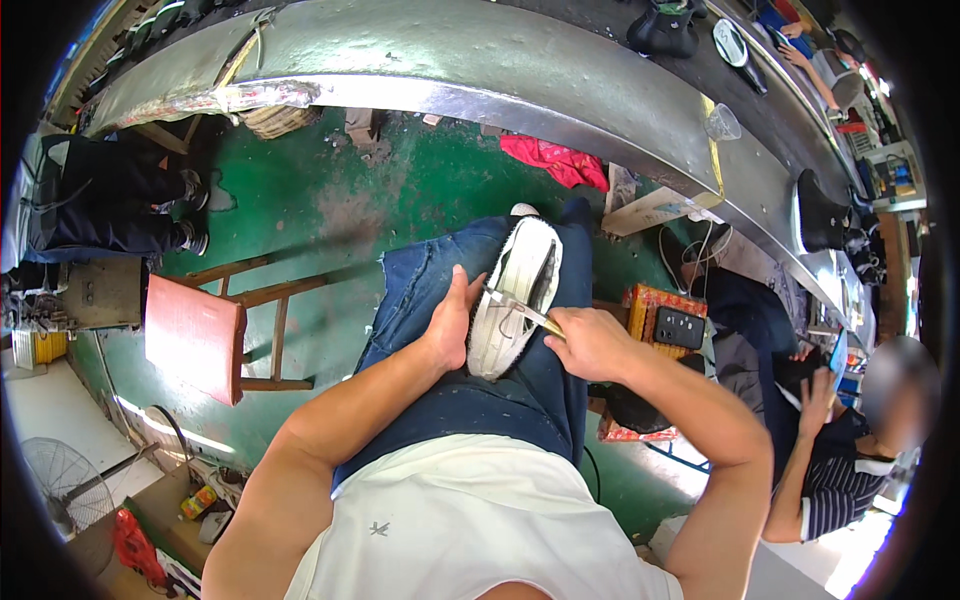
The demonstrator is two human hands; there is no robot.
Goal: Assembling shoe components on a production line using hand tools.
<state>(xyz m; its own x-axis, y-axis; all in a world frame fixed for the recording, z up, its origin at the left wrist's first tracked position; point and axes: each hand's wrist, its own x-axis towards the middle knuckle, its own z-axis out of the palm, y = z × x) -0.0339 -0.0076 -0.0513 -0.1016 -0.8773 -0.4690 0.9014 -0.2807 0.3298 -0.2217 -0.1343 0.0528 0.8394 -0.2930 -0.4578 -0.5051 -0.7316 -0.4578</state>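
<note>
A shoe (513, 268) lies bottom up on my lap, its pale underside facing me and a dark gap along its right edge. My left hand (455, 322) grips its left side, with the thumb up and the other fingers partly hidden by the shoe. My right hand (592, 343) is closed round the handle of a hammer (540, 320). The metal head rests on or just over the middle of the underside; I cannot tell whether it touches. Blue cloth (425, 285) covers my legs beneath the shoe.
A metal-edged bench (440, 50) curves across the far side, with black shoes (665, 30) on it. On the left stands a stool (195, 335). A dark phone (678, 327) lies on a red box at my right. A person in a striped shirt (840, 490) sits beyond it.
</note>
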